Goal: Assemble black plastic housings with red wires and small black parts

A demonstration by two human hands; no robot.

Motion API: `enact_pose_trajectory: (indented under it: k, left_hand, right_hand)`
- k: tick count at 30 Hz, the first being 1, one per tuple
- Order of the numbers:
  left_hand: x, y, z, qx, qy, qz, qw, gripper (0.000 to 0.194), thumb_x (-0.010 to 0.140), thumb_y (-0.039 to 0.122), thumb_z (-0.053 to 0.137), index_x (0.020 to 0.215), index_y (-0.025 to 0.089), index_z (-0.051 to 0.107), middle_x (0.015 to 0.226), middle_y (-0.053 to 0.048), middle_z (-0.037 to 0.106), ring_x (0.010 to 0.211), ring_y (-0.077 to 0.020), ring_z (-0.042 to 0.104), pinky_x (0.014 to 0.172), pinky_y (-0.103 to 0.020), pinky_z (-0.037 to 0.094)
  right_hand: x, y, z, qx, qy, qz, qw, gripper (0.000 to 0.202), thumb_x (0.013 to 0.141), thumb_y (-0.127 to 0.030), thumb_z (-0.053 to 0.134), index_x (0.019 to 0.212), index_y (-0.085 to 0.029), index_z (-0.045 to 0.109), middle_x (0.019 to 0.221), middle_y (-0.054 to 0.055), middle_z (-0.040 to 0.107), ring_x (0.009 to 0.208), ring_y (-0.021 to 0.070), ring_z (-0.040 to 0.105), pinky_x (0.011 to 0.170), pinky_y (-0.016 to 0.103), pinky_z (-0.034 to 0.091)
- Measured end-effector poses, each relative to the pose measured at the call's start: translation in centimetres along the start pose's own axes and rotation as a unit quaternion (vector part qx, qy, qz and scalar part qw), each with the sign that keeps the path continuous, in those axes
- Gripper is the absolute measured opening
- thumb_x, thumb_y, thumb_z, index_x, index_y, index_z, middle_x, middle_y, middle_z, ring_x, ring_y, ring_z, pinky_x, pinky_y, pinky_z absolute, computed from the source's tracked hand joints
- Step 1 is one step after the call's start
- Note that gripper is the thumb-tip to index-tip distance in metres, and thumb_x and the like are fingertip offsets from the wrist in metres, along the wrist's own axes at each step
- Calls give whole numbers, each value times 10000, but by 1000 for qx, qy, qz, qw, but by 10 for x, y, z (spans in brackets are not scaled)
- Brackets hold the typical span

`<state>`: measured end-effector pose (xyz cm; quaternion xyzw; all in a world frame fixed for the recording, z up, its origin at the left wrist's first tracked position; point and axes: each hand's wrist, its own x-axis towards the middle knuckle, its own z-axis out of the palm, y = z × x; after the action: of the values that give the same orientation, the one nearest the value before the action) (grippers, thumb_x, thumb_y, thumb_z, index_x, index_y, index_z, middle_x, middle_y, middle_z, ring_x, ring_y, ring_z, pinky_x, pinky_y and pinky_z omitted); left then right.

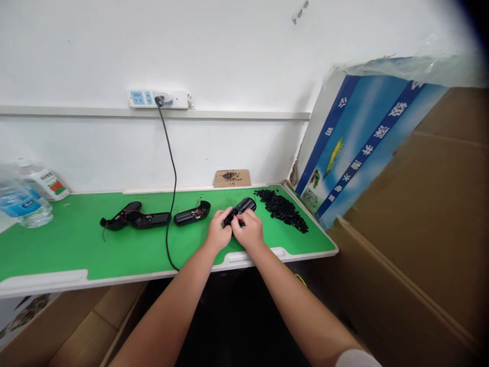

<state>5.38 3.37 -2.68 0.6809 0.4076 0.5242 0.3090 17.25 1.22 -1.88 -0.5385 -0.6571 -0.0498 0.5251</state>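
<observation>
Both my hands are at a black elongated plastic housing (246,205) over the green tabletop. My left hand (219,229) grips its near left end, thumb and fingers closed around it. The fingers of my right hand (249,228) are pinched together on the same end; whatever small part they may hold is hidden. Just to the left lies a similar black housing (192,213) with its inside and thin wires showing. Further left, more black housings (150,219) with red wires lie touching one another. A heap of small black plastic pieces (282,209) is spread right of my hands.
A black cable (173,178) runs from the wall power strip (159,99) down across the green table (133,255). Bottles (26,204) stand at the left end. Behind, a brown card (240,178) holds small dark bits. A cardboard box (420,204) and a blue printed carton (367,137) border the right side.
</observation>
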Motion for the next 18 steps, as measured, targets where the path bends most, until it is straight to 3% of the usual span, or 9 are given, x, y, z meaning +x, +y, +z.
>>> enact_pose_trajectory:
  k: [7, 12, 18]
  left_hand:
    - [-2, 1, 2, 38, -11, 20, 999, 594, 689, 4, 483, 1242, 152, 641, 1110, -89, 605, 1063, -191, 595, 1004, -339, 460]
    - [-4, 3, 2, 62, -15, 42, 997, 626, 688, -6, 476, 1275, 162, 615, 1122, -92, 586, 1058, -190, 593, 994, -334, 470]
    - [-4, 0, 2, 64, -17, 75, 995, 636, 693, 8, 493, 1305, 155, 591, 1117, -97, 572, 1059, -195, 588, 970, -333, 480]
  right_hand:
    - [7, -8, -7, -47, -39, 65, 996, 228, 799, -229, 515, 605, -181, 623, 679, 35, 592, 639, 149, 532, 633, 269, 406]
    - [11, -14, -8, -21, -50, 123, 991, 235, 801, -250, 523, 616, -180, 651, 685, 32, 625, 651, 155, 556, 653, 273, 408]
    - [8, -15, 0, 50, 10, 170, 984, 223, 773, -238, 522, 582, -178, 621, 629, 20, 599, 605, 151, 547, 625, 270, 415]
